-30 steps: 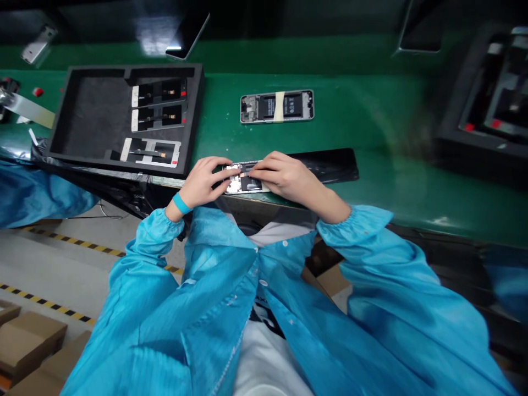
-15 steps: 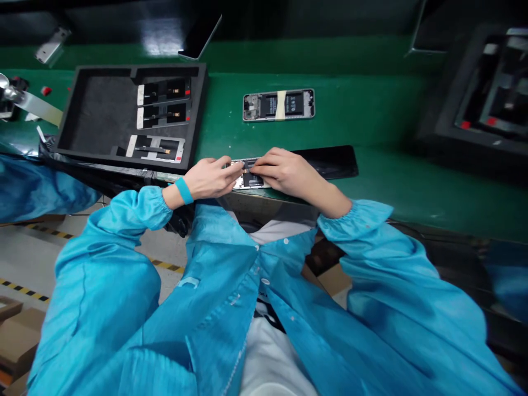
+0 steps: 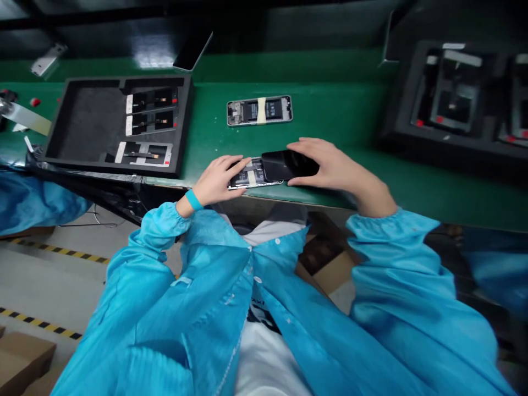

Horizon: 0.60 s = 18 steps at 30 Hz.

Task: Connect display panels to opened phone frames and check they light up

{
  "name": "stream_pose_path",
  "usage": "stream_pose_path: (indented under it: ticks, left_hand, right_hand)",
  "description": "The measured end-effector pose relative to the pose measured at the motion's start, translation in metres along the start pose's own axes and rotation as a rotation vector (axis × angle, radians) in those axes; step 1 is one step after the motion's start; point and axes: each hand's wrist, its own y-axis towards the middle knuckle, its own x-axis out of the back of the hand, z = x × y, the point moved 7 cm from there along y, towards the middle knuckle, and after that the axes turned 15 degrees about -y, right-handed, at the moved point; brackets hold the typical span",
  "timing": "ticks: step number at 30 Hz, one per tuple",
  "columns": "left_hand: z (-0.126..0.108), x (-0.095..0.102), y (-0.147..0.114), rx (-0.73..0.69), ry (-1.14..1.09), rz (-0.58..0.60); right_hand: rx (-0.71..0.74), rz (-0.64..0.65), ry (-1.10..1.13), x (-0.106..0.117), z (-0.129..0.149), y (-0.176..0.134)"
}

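An opened phone body [image 3: 252, 176] lies at the near edge of the green bench, its inner parts facing up and a pale strip across its middle. My left hand [image 3: 216, 179] grips its left end between thumb and fingers. In my right hand [image 3: 332, 165] is a glossy black phone panel [image 3: 277, 165], held by its right end. The panel's left part overlaps the right part of the phone body; whether the two touch is unclear. Farther back rests a second opened phone body [image 3: 273, 109] with a pale tape strip around it.
To the left stands a black foam tray [image 3: 86, 118] with several screen parts [image 3: 142, 154]. Another foam tray [image 3: 398, 124] with parts is at the right. A dark panel [image 3: 193, 50] leans at the back. Other people's blue sleeves [image 3: 41, 199] show at both sides.
My right hand has left the inside of the phone body and taken hold of the black panel, which has moved left over the body. My left hand now grips the body's left end.
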Motion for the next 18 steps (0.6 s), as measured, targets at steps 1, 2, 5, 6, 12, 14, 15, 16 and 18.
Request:
stream_pose_path:
  ticks: [1, 2, 5, 6, 12, 14, 15, 16, 18]
  left_hand:
    - [0.000, -0.001, 0.002, 0.001, 0.019, 0.020]
    - [-0.001, -0.001, 0.004, 0.000, 0.030, 0.030]
    - [-0.001, 0.001, 0.007, -0.008, 0.035, 0.046]
    - [0.000, 0.002, 0.007, -0.008, 0.034, 0.049]
    - [0.004, 0.002, 0.004, 0.008, 0.053, 0.030]
    - [0.005, 0.002, 0.003, 0.031, 0.073, 0.016]
    - [0.006, 0.002, 0.003, 0.038, 0.080, 0.013]
    - [0.006, 0.002, 0.002, 0.042, 0.083, 0.014]
    - [0.005, 0.002, 0.002, 0.045, 0.084, 0.025]
  right_hand:
    - [-0.001, 0.002, -0.007, -0.001, 0.000, 0.000]
    - [-0.002, 0.000, -0.015, -0.002, 0.001, 0.000]
    - [-0.004, -0.020, -0.034, -0.002, 0.004, 0.001]
    - [-0.002, -0.029, -0.037, -0.002, 0.006, 0.001]
    - [0.052, -0.044, -0.021, -0.004, 0.024, -0.002]
    - [0.056, -0.071, -0.033, -0.003, 0.029, -0.004]
    - [0.055, -0.090, -0.042, -0.002, 0.031, -0.006]
    - [0.055, -0.108, -0.052, -0.001, 0.032, -0.008]
    - [0.058, -0.123, -0.068, 0.001, 0.033, -0.014]
